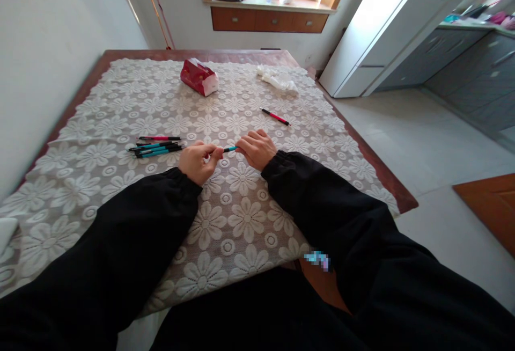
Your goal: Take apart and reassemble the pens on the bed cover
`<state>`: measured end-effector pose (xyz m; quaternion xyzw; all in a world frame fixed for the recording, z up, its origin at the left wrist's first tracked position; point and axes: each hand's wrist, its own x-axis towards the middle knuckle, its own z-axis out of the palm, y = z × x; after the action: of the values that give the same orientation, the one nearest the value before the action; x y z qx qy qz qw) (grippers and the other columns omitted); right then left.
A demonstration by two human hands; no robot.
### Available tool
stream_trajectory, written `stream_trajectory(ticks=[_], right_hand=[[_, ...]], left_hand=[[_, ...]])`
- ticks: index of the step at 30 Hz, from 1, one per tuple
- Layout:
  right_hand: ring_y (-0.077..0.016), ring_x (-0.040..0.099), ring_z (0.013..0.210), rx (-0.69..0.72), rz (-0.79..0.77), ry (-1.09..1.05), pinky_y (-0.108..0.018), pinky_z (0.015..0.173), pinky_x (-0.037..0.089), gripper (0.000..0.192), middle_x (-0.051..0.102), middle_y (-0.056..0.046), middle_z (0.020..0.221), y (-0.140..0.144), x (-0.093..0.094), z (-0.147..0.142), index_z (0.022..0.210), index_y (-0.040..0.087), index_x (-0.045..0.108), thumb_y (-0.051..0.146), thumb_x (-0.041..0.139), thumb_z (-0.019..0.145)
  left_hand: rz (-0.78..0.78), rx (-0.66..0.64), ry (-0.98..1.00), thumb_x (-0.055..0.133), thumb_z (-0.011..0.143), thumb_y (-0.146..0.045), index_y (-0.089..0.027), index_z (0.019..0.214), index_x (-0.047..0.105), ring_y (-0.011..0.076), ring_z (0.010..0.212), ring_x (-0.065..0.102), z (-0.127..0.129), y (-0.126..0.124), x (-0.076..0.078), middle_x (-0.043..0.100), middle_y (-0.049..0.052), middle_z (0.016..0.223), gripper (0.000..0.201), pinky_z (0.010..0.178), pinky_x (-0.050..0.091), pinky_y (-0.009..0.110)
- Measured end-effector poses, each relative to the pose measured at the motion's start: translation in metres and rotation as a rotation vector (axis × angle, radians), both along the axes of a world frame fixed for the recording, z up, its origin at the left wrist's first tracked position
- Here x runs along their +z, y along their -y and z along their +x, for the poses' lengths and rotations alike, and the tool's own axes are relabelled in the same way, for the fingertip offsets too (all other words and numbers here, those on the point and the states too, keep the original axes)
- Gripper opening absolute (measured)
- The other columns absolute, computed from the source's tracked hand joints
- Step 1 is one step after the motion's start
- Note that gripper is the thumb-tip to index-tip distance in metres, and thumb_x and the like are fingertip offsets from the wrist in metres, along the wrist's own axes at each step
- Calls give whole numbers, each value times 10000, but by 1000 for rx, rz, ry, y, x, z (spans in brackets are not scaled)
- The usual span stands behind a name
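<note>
While closed, both hands' grip holds a teal pen (230, 149).

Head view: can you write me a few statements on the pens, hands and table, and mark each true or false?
1. Both hands grip one teal pen. True: the left hand and right hand hold it between them above the lace tablecloth.
2. The pile of pens lies to the right of the hands. False: it lies to their left.
3. A single red pen lies apart, beyond the right hand. True.
4. The red tissue pack stands on the windowsill. False: it lies on the table, at the far side.
5. A crumpled white tissue lies near the far right corner. True.
</note>
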<state>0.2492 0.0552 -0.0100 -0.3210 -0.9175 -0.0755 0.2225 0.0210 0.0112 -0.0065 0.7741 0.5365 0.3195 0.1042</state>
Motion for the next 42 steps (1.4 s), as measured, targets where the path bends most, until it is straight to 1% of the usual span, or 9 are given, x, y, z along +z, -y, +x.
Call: stream_trajectory(ticks=[5,10,15,22,25,29,34,38,42], right_hand=[[-212,504,866,-19,8,48,-371,813,272,416,680,-60,868,-1,-2,1,953,195,645,414,318,1085],[-207,509,860,-25,27,-3,-363,812,283,437,687,-53,873,-1,-2,1,958,199,649,426,300,1088],[-207,509,888,-34,42,-73,-365,860,291,451,697,-47,910,-1,-2,1,964,210,654,460,298,1084],[-210,508,912,-23,23,-92,-374,879,293,418,692,-47,920,-2,-3,2,967,214,654,460,335,1076],[-206,509,899,-22,26,-94,-370,873,291,428,690,-48,914,-2,-2,2,967,210,655,452,321,1080],[-201,518,887,-17,14,-77,-366,860,288,415,693,-50,916,-3,-3,3,975,202,656,440,333,1081],[-204,533,901,-25,-26,-55,-366,851,292,418,697,-61,930,-2,-3,4,983,197,663,433,331,1081],[-208,526,907,-33,-49,-57,-368,856,296,447,695,-62,936,0,0,3,988,204,664,457,307,1080],[-211,516,914,-34,-33,-64,-369,871,295,474,687,-60,937,0,1,3,984,212,664,484,287,1077]], left_hand=[[33,-3,-9,596,910,-437,-225,947,806,171,660,582,-1,-2,-5,655,33,703,301,660,442,306],[40,16,63,581,923,-484,-220,802,798,160,624,563,2,1,0,625,25,643,363,641,426,305],[1,11,77,440,994,-462,-207,721,752,161,621,554,2,4,5,653,31,637,487,620,395,305],[13,53,-18,454,966,-466,-191,633,667,155,544,474,2,3,5,532,24,577,482,568,328,321],[38,40,-18,481,952,-456,-188,662,684,148,538,457,1,1,3,515,19,597,444,565,327,318],[43,35,15,525,940,-442,-196,745,733,165,605,509,-1,-1,1,580,28,627,376,590,366,307],[43,29,34,536,939,-445,-215,766,748,180,648,543,0,1,3,619,31,616,358,596,382,307],[52,27,60,515,953,-473,-215,695,723,169,609,532,1,3,5,595,24,590,420,600,390,317],[29,17,69,446,983,-466,-204,590,636,149,538,490,1,4,6,540,17,549,510,559,354,318]])
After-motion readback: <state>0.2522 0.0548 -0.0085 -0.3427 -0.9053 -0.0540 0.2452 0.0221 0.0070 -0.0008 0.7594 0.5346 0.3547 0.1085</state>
